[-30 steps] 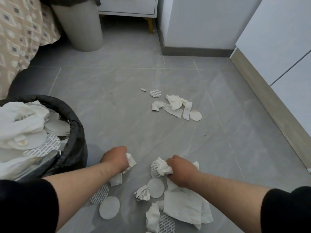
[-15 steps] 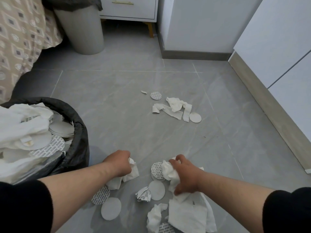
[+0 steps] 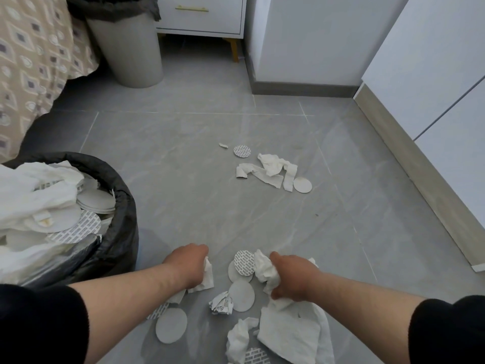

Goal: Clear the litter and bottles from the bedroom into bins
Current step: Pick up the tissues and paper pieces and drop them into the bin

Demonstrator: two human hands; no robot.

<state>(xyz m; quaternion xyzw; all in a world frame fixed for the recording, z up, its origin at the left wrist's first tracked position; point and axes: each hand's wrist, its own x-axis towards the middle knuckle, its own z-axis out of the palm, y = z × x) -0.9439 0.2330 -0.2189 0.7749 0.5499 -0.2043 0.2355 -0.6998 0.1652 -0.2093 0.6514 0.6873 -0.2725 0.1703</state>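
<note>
Little has shifted: left hand (image 3: 189,264) stays fisted round a tissue scrap (image 3: 207,275), right hand (image 3: 292,275) bunching crumpled tissue (image 3: 263,266); round seals (image 3: 241,294) lie between them.

White tissues (image 3: 273,166) on grey marbled floor (image 3: 183,179); black-lined bin (image 3: 123,219); beige diamond-patterned bedspread (image 3: 34,61); black sleeves (image 3: 42,324).

A grey tiled floor (image 3: 183,158) with pale grout lines fills most of the frame. At the upper left, a beige bedspread (image 3: 34,61) with a diamond pattern hangs down to it. At top centre stands a white nightstand (image 3: 202,19) with a brass drawer handle (image 3: 191,8) and wooden legs. White cupboard doors (image 3: 433,82) above a pale plinth run along the right edge.
</note>
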